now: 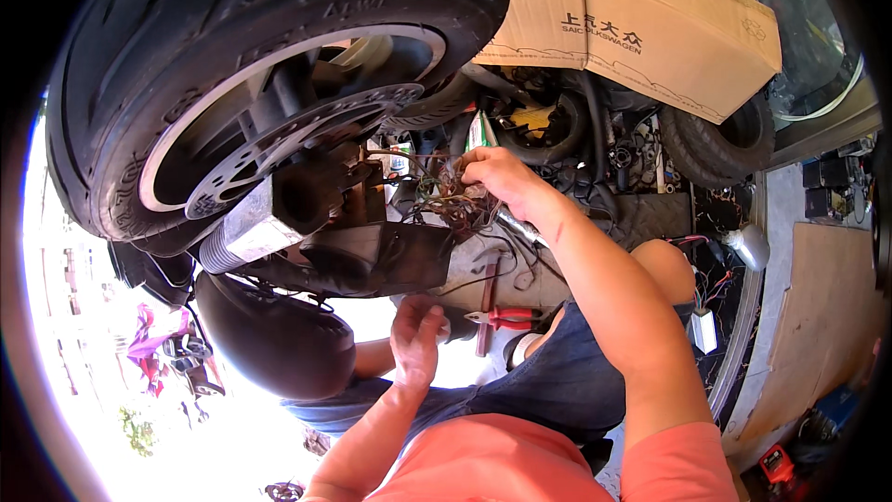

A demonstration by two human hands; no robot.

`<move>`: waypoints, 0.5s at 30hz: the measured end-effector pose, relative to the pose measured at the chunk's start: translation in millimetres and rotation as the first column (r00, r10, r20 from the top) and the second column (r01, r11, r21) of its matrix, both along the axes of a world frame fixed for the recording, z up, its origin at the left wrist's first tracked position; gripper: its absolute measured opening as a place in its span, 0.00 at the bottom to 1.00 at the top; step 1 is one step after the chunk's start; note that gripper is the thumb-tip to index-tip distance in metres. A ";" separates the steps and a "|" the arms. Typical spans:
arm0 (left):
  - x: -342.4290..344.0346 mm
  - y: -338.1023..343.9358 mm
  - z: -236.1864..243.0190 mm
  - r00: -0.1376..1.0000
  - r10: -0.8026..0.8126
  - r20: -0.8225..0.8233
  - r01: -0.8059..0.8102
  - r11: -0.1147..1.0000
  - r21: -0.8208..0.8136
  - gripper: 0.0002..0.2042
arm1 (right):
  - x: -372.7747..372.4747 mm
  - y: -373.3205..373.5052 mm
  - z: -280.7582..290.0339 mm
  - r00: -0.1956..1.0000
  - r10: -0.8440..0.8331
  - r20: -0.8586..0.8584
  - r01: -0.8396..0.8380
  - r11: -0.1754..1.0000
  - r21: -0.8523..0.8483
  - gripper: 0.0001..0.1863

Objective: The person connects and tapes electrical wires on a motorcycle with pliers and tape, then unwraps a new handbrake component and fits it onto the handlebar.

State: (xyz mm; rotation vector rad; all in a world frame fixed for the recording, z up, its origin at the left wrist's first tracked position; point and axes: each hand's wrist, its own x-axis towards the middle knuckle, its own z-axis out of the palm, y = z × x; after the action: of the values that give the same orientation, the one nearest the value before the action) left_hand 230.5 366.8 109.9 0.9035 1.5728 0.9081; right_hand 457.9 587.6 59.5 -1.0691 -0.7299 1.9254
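Note:
My right hand (502, 180) reaches into a tangle of wires (455, 209), its bent fingers closed on the wires; the fingertips are partly hidden. My left hand (415, 342) is lower, beneath the edge of a dark plastic panel (395, 258). Its fingers are curled in towards the thumb, and whatever they may hold is hidden. Right of it lies a pair of red-handled pliers (509, 318), across a brownish metal bar (487, 297). A silvery metal cylinder (518, 225) shows just below my right wrist.
A large wheel (288, 121) with a brake disc looms at the upper left. Below it hangs a rounded black part (274, 339). A cardboard box (641, 33) sits at the upper right, over loose tyres (725, 144). A white connector box (703, 330) with wires lies right of my knee.

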 end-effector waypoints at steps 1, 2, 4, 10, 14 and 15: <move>1.0 -2.5 -0.5 0.999 -0.037 0.012 0.037 0.999 -0.034 0.11 | 3.1 -0.2 2.9 1.000 -0.022 -0.016 0.022 1.000 -0.001 0.11; 3.0 -5.4 -0.1 0.997 -0.075 0.003 0.075 0.994 -0.076 0.10 | 6.9 -0.7 5.9 0.998 -0.027 -0.051 0.029 0.999 0.026 0.11; 16.4 -7.7 8.8 0.971 -0.219 -0.096 0.209 0.972 -0.111 0.10 | 14.0 -2.1 14.1 0.994 -0.074 -0.076 0.076 0.997 0.029 0.11; 51.6 5.0 41.5 0.849 -0.433 -0.303 0.441 0.896 -0.046 0.13 | 30.2 -10.2 51.5 0.972 -0.174 -0.158 0.184 0.982 0.050 0.07; 57.6 14.7 48.3 0.874 -0.416 -0.252 0.430 0.903 0.003 0.13 | 35.4 -2.1 46.7 0.983 -0.181 -0.039 0.185 0.973 0.136 0.06; 57.7 15.7 51.1 0.874 -0.418 -0.249 0.430 0.903 -0.006 0.13 | 35.0 -1.1 47.1 0.983 -0.183 -0.012 0.183 0.971 0.152 0.06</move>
State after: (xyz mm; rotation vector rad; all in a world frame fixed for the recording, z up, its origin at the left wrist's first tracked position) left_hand 288.2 382.5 161.0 1.3756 1.4725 0.5353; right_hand 492.9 586.5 106.6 -1.0070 -0.7404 1.6849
